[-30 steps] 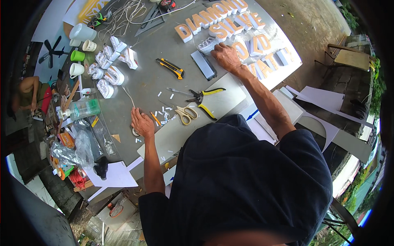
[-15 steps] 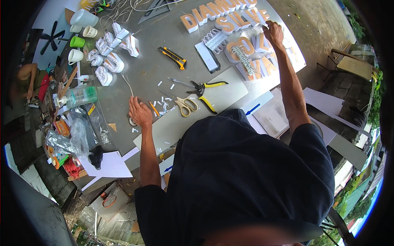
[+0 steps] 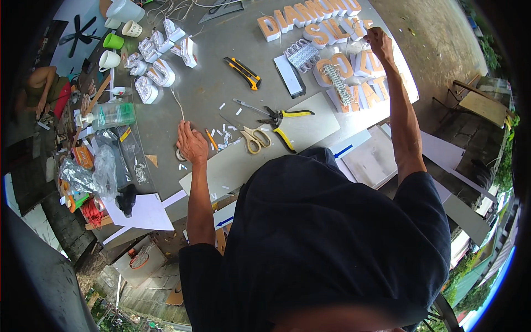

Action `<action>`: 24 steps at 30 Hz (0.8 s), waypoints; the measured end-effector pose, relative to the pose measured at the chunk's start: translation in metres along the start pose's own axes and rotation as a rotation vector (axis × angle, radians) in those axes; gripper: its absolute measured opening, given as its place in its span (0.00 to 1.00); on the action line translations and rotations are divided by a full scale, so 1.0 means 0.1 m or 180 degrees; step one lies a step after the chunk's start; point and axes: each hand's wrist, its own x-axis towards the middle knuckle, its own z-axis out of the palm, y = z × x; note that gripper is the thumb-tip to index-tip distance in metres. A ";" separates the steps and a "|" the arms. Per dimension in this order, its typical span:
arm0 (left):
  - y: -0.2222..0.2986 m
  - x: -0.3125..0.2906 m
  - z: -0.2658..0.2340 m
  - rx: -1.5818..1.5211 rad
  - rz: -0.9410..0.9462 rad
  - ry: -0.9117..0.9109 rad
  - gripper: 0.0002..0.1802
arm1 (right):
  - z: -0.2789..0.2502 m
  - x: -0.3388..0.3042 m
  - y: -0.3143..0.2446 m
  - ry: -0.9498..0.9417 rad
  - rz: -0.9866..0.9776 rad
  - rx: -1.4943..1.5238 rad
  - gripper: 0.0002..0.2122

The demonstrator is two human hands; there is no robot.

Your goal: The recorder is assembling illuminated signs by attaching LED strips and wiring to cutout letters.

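My left hand [image 3: 192, 145] lies flat on the grey worktable, fingers stretched out beside a roll of tape [image 3: 180, 155] and the end of a thin pale wire [image 3: 177, 104]. An orange pencil [image 3: 212, 139] and small white strips [image 3: 225, 135] are just right of it. My right hand [image 3: 379, 44] is raised at the far right with its fingers closed, by the end of a row of white-sided block letters with tan faces [image 3: 319, 36]. Whatever it may pinch is too small to make out. Below it are more such letters [image 3: 369, 65] and a coiled LED module strip [image 3: 338, 84].
Mid-table lie a yellow-black utility knife [image 3: 242, 73], scissors [image 3: 255, 139], yellow-handled pliers [image 3: 285, 124] and a phone [image 3: 290, 77]. White letter shells [image 3: 160, 73], cups [image 3: 109, 60] and a green bottle [image 3: 113, 116] stand left. Another person [image 3: 44, 94] sits beyond the left edge.
The whole view has shifted slightly, so table items appear a little farther right. My left hand stays flat in place; my right hand stays near the letters, its fingers drawn in more.
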 end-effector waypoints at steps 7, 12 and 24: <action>0.00 -0.03 0.00 0.0052 -0.0034 -0.0036 0.22 | -0.16 -0.16 -0.93 -0.0170 -0.0601 0.0926 0.12; 0.00 -0.04 0.01 0.0036 -0.0067 -0.0094 0.22 | 0.14 -0.19 -1.21 -0.0733 -0.0511 0.0763 0.11; -0.01 -0.03 -0.02 0.0043 -0.0135 -0.0023 0.22 | 1.34 -0.12 -1.78 -0.0941 -0.0434 -0.0322 0.17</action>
